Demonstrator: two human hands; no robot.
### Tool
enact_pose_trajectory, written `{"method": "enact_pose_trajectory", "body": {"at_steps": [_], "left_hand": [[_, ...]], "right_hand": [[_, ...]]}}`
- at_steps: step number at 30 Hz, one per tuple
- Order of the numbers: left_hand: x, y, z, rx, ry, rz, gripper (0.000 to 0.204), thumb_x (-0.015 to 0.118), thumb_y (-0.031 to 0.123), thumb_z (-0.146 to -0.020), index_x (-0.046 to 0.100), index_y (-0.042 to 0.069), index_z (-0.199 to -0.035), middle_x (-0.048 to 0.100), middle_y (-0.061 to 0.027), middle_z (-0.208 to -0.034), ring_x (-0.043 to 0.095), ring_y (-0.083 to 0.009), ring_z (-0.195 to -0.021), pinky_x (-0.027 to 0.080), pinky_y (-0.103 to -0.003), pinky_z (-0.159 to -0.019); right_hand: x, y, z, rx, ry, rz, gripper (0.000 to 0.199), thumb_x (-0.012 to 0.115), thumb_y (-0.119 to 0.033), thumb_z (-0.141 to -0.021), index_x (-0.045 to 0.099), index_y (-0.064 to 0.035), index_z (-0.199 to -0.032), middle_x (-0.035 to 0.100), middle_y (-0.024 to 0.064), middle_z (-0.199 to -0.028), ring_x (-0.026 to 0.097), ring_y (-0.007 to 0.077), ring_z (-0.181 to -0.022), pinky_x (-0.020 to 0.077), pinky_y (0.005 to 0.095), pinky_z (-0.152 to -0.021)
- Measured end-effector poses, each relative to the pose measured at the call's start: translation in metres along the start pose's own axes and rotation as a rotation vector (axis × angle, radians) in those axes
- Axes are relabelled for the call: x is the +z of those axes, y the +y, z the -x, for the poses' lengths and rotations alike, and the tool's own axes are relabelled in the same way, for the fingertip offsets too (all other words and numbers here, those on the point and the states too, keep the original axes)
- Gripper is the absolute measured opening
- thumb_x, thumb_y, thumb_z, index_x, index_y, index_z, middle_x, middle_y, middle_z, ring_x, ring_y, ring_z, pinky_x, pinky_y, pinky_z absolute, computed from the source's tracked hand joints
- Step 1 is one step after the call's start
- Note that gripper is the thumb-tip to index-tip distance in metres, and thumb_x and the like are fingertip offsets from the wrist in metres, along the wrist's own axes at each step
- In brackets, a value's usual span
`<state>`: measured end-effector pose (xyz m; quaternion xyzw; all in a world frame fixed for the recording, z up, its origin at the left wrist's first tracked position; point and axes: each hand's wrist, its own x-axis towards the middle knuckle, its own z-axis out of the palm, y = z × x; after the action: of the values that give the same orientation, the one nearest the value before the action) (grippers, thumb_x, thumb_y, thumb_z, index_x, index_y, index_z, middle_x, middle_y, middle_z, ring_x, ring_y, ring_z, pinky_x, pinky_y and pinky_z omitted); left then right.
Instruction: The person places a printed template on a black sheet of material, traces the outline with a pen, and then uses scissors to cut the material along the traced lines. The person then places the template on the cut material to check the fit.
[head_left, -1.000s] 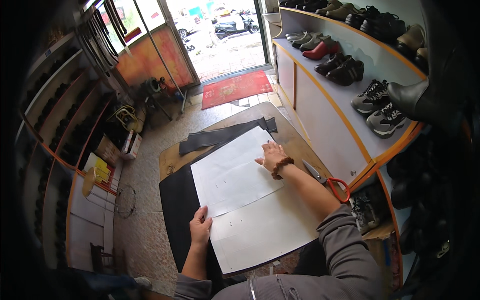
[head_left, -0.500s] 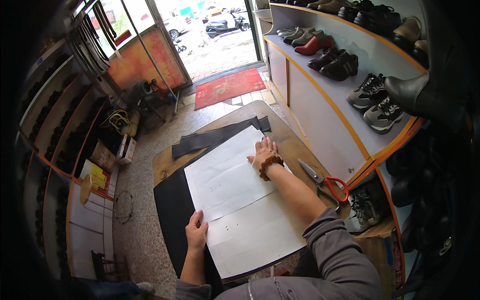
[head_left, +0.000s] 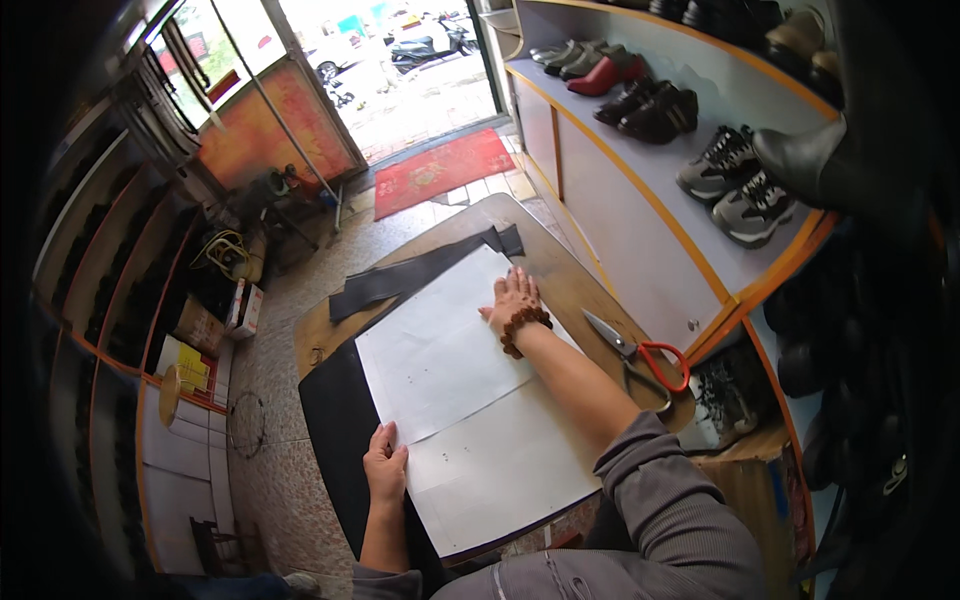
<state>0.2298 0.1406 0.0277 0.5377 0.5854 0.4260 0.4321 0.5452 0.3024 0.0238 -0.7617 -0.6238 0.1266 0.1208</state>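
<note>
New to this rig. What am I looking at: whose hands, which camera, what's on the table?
No robot: a person works bare-handed, seen by a downward-looking fisheye camera on their head; picture left is their left. White sheeting lies over black material on a brown table. The right hand rests flat on the sheeting; the left hand touches its left edge, grip unclear. Dark strips lie toward the table's far end, scissors to the right. Neither hand holds a tool.

Paper point(head_left: 450, 345) on table point(head_left: 560, 280) | scissors point(head_left: 627, 348) right of paper | mat point(head_left: 440, 172) beyond table
</note>
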Motion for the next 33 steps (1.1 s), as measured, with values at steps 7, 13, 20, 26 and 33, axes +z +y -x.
{"method": "enact_pose_trajectory", "body": {"at_steps": [7, 13, 20, 26, 33], "left_hand": [[-0.001, -0.007, 0.000, 0.071, -0.023, -0.134, 0.046, 0.050, -0.013, -0.084, 0.050, -0.007, -0.130, 0.033, -0.0174, -0.148, 0.055, -0.0241, -0.117, 0.046, -0.029, -0.095], [-0.001, -0.002, -0.005, 0.006, -0.043, -0.169, 0.045, 0.047, -0.013, -0.087, 0.047, -0.009, -0.132, 0.030, -0.0157, -0.151, 0.061, -0.0150, -0.100, 0.049, -0.022, -0.083], [0.001, 0.004, -0.006, -0.008, -0.040, -0.206, 0.046, 0.049, -0.013, -0.085, 0.049, -0.008, -0.131, 0.031, -0.0147, -0.150, 0.058, -0.0078, -0.085, 0.048, -0.019, -0.076], [-0.006, -0.004, -0.011, 0.020, -0.056, -0.194, 0.047, 0.051, -0.014, -0.084, 0.052, -0.005, -0.130, 0.033, -0.0148, -0.149, 0.058, -0.0095, -0.090, 0.048, -0.021, -0.080], [-0.011, -0.011, -0.015, 0.030, -0.051, -0.237, 0.047, 0.051, -0.013, -0.084, 0.051, -0.004, -0.131, 0.035, -0.0160, -0.148, 0.060, -0.0129, -0.096, 0.049, -0.024, -0.082]], "right_hand": [[0.009, -0.011, -0.003, 0.084, 0.029, -0.045, 0.064, 0.046, -0.045, -0.093, 0.034, -0.0051, -0.142, 0.016, 0.0201, -0.156, 0.009, 0.0356, -0.145, 0.0056, 0.0484, -0.116], [0.004, -0.017, 0.007, 0.132, 0.067, -0.020, 0.051, 0.031, -0.022, -0.097, 0.028, -0.0017, -0.144, 0.016, 0.0211, -0.155, 0.012, 0.0358, -0.145, 0.0056, 0.0496, -0.116], [-0.004, -0.013, 0.015, 0.114, 0.077, 0.010, 0.052, 0.038, -0.021, -0.096, 0.029, -0.0007, -0.143, 0.018, 0.0219, -0.155, 0.014, 0.0358, -0.144, 0.0069, 0.0499, -0.116], [-0.007, -0.013, 0.013, 0.117, 0.044, 0.017, 0.051, 0.036, -0.020, -0.096, 0.029, -0.0027, -0.143, 0.018, 0.0203, -0.155, 0.013, 0.0356, -0.145, 0.0064, 0.0497, -0.116], [-0.001, -0.014, 0.011, 0.125, 0.081, 0.002, 0.050, 0.035, -0.020, -0.096, 0.030, -0.0018, -0.143, 0.019, 0.0211, -0.155, 0.014, 0.0362, -0.144, 0.0062, 0.0514, -0.116]]}}
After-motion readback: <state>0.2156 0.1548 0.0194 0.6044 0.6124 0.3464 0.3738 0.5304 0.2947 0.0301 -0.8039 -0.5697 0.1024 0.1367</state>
